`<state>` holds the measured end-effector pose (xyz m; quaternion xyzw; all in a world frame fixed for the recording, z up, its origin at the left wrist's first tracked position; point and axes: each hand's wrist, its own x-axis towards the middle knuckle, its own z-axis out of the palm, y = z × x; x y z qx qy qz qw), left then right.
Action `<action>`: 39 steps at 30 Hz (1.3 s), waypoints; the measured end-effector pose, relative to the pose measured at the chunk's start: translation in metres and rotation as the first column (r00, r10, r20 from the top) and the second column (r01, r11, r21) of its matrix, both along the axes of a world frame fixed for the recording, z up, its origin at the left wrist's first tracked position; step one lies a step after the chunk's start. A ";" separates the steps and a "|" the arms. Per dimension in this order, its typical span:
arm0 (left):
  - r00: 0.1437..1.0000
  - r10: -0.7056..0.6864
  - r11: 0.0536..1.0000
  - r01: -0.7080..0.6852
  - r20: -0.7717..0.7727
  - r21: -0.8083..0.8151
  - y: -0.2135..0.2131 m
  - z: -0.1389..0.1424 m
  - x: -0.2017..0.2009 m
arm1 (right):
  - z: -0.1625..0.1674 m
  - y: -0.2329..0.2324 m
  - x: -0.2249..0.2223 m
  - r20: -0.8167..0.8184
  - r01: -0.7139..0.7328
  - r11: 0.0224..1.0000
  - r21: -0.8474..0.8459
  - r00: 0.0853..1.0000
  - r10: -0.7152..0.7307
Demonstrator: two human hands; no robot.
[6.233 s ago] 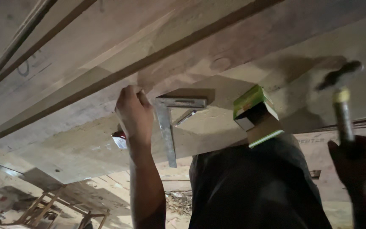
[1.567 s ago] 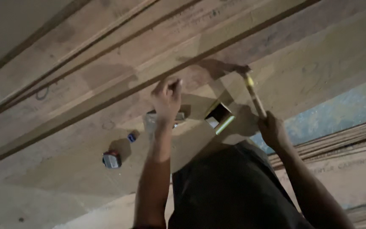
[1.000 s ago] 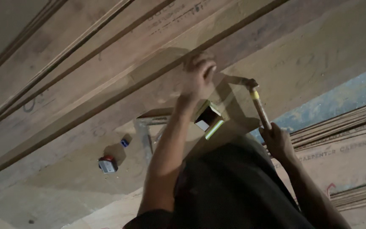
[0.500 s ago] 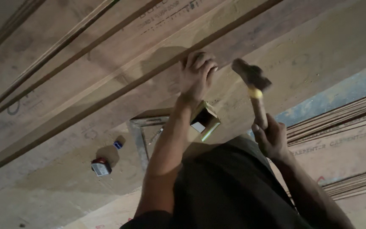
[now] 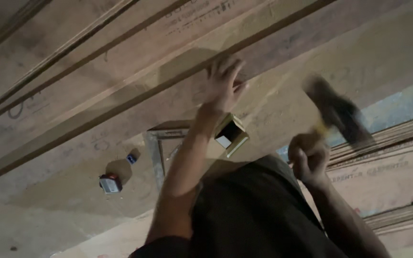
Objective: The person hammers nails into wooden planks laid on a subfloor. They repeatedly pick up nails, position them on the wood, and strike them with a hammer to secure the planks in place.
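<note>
While right hand (image 5: 308, 156) grips blurred dark-headed, yellow-necked hammer (image 5: 336, 114) | left hand (image 5: 223, 86), fingers spread, presses brown plywood sheet (image 5: 120, 76), frame centre | keep fingertips off the strike point.

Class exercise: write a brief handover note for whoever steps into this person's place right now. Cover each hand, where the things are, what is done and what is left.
Left hand: fingers pressed on the wooden board beside the dark seam.
Right hand: gripping a hammer, raised and blurred in motion.
On the boards: metal square, small open box, tape measure.
Done: cannot tell; no nail is visible.
Left: the hammer blow by the left fingers.
</note>
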<state>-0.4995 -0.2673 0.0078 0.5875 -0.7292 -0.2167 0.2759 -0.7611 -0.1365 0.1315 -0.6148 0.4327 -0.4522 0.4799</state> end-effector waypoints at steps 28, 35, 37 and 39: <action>0.982 -0.063 0.998 0.061 0.176 0.012 0.008 -0.046 0.028 | -0.101 0.004 -0.052 -0.650 -0.084 0.978 0.191 0.736 0.190; 0.997 0.023 0.990 -0.033 -0.071 -0.137 0.017 -0.013 0.038 | -0.105 0.046 -0.110 -0.852 0.454 0.778 0.435 0.486 0.193; 0.995 -0.027 0.999 0.022 -0.097 -0.045 0.048 0.015 0.043 | -0.103 0.067 -0.127 -0.853 0.472 0.775 0.421 0.497 0.160; 0.969 -0.202 0.973 0.183 -0.141 -0.137 0.075 0.044 0.039 | -0.110 0.082 -0.135 -0.845 0.484 0.753 0.445 0.506 0.174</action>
